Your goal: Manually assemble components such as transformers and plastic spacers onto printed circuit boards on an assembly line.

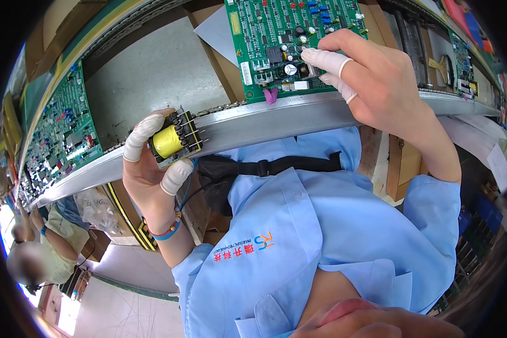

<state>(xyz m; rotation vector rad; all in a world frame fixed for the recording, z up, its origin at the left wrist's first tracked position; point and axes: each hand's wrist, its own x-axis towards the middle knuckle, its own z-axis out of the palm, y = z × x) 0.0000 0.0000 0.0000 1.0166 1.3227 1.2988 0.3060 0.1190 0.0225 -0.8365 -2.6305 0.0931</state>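
Note:
My left hand is closed round a transformer with yellow tape on its winding and a black pin base. Its metal pins point to the right, and it is held just over the near rail. At the green circuit board, my right hand has its fingertips bent together over parts near the board's front edge. Whatever lies between those fingers is hard to make out. White finger cots cover fingertips of both hands. A purple piece sticks out from the board's front edge.
A metal rail runs across in front of me, with a chain along it. Another populated board stands to the left, and one more at the far right. A co-worker is at the lower left.

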